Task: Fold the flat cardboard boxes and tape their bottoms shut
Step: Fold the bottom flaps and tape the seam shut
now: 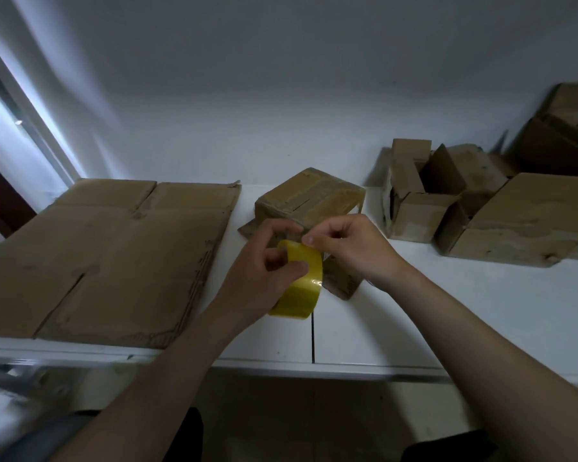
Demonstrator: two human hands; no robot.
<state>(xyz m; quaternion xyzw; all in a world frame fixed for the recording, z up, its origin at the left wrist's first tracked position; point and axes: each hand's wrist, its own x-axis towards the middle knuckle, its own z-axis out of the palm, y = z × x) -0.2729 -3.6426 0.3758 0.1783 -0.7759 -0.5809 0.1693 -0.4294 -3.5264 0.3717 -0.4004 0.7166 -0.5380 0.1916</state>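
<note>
While the left hand (264, 258) is gripping the light, slick tape roll (301, 281), the right hand (344, 245) is pinching its clinging free end.

Plain packing room: white table (364, 335), bare wall (281, 78), stacked cardboard boxes (464, 208).

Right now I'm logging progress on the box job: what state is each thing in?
Tape roll: held in left hand, right hand picking at its end.
Small box: folded, bottom up, already taped.
Flat cardboard: unfolded, lying on table.
Boxes at right: folded, flaps open.
</note>
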